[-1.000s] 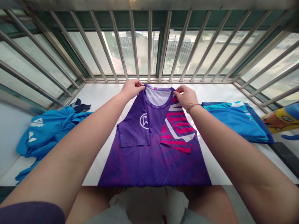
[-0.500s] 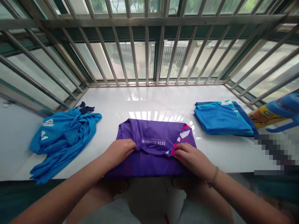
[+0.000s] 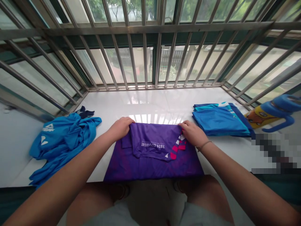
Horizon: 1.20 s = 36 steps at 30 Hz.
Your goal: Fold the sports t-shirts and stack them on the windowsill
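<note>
A purple shirt [image 3: 152,168] with white lettering and a pink-and-white patterned part lies partly folded on the white ledge before me, its upper section turned over toward me. My left hand [image 3: 124,128] pinches the far left corner of the fold. At the far right corner, beside the pink-and-white part, my right hand [image 3: 192,133] has its fingers closed on the fabric. The fingertips of both hands are partly hidden. The shirt's near side reaches the ledge's front edge.
A crumpled blue shirt [image 3: 68,135] lies at the left, with a dark cloth [image 3: 86,112] behind it. Folded blue garments [image 3: 218,121] are stacked at the right, beside a blue-and-yellow bottle [image 3: 265,113]. Metal bars [image 3: 155,30] line the window behind the ledge [image 3: 150,97].
Both hands have moved away from me, from the turned-over near edge to the far fold corners. The folded section now lies flatter.
</note>
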Motion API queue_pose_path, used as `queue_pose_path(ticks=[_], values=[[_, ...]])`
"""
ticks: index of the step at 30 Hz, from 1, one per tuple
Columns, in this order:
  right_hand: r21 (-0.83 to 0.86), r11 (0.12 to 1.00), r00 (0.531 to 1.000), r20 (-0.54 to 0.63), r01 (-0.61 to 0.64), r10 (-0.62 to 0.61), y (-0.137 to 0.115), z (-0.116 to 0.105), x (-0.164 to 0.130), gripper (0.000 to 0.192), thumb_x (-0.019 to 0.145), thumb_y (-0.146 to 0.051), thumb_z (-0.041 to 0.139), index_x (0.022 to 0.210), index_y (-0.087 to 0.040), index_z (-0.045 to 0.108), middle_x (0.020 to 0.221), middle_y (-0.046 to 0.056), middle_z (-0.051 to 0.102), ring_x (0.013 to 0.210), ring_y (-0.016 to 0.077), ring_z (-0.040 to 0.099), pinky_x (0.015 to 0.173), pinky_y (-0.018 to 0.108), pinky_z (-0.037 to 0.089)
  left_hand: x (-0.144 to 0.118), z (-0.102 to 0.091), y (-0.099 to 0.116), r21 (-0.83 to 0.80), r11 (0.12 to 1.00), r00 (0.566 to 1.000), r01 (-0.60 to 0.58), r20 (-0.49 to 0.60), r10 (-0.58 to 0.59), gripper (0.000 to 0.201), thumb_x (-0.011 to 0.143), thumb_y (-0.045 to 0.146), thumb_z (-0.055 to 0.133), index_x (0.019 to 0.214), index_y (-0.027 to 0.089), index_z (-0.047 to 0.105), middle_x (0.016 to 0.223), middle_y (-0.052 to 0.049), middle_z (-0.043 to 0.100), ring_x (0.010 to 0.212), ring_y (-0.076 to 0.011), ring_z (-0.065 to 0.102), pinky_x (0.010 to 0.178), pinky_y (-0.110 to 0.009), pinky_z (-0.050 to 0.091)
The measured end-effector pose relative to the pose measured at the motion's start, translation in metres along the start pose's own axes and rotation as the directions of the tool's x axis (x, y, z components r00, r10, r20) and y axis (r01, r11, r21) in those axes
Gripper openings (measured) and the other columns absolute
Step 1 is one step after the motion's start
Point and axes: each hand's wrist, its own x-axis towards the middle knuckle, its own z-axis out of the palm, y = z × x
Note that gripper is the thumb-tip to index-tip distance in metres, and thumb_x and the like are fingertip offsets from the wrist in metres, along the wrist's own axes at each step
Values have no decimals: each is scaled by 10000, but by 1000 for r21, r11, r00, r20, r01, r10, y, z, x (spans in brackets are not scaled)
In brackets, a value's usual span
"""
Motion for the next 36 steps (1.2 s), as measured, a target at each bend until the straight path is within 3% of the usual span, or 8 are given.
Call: queue_pose_path(ticks=[4, 8, 13, 16, 19, 25, 29, 36], values=[[-15, 1000, 1000, 14, -27, 27, 11, -1, 23, 310, 1046, -140, 560, 1150, -207, 845, 1173, 131, 776, 1031, 240, 739, 848, 296, 529, 19, 8, -27, -79, 996, 997, 26, 78, -20, 354, 812, 161, 623, 1071, 282, 831, 1155, -52, 834, 1139, -288, 748, 1094, -421, 570], [33, 997, 997, -14, -70, 71, 26, 1, 31, 356, 1056, -163, 554, 1188, -242, 875, 1205, 108, 802, 1014, 234, 765, 840, 297, 549, 20, 12, -40, -197, 971, 990, 138, 55, -130, 243, 795, 243, 632, 933, 277, 829, 1043, -25, 845, 1045, -257, 772, 1047, -380, 598], [46, 997, 998, -22, -56, 57, 34, 7, 31, 406, 1010, -103, 550, 1265, -184, 856, 1288, 131, 816, 1154, 282, 760, 1020, 356, 567, 15, 14, -50, -292, 935, 979, 200, 34, -199, 340, 795, 289, 556, 979, 267, 841, 1114, -25, 848, 1029, -248, 767, 980, -350, 605], [47, 996, 995, -56, -77, 80, 26, 10, 34, 388, 1088, -237, 533, 1354, -125, 793, 1303, 176, 800, 1188, 303, 744, 1076, 387, 548, 21, 14, -51, -277, 927, 967, 252, 37, -252, 308, 880, 400, 549, 923, 260, 820, 1077, -30, 847, 953, -244, 757, 915, -344, 592], [43, 995, 996, 15, -91, 91, 21, 12, 43, 382, 1091, -387, 612, 1294, -119, 794, 1265, 193, 796, 1152, 309, 743, 1038, 380, 548, 32, 14, -48, -208, 935, 958, 288, 55, -282, 367, 901, 592, 628, 834, 257, 762, 931, -38, 820, 879, -247, 740, 835, -335, 564], [150, 986, 984, 174, -74, 47, 35, 6, 64, 203, 1011, -321, 719, 1113, -211, 856, 1001, 80, 834, 901, 229, 749, 845, 299, 537, 52, 3, -52, -146, 944, 919, 295, 315, -238, 388, 631, 535, 902, 883, 274, 764, 816, 0, 774, 768, -238, 711, 648, -300, 460], [185, 981, 997, 59, -53, 42, 49, 2, 77, 190, 1013, -318, 718, 1040, -204, 868, 1027, 91, 813, 900, 220, 729, 846, 298, 533, 62, -15, -55, -119, 935, 870, 334, 421, -257, 294, 664, 532, 874, 761, 274, 775, 757, 2, 773, 745, -233, 688, 645, -313, 429], [259, 965, 955, -294, 36, 43, 61, -1, 98, 158, 1006, -250, 686, 1017, -207, 837, 1025, 98, 779, 943, 252, 718, 896, 366, 583, 74, -37, -40, -201, 878, 901, 434, 109, -420, 250, 733, 447, 828, 750, 233, 700, 715, -1, 732, 713, -218, 665, 625, -304, 444]])
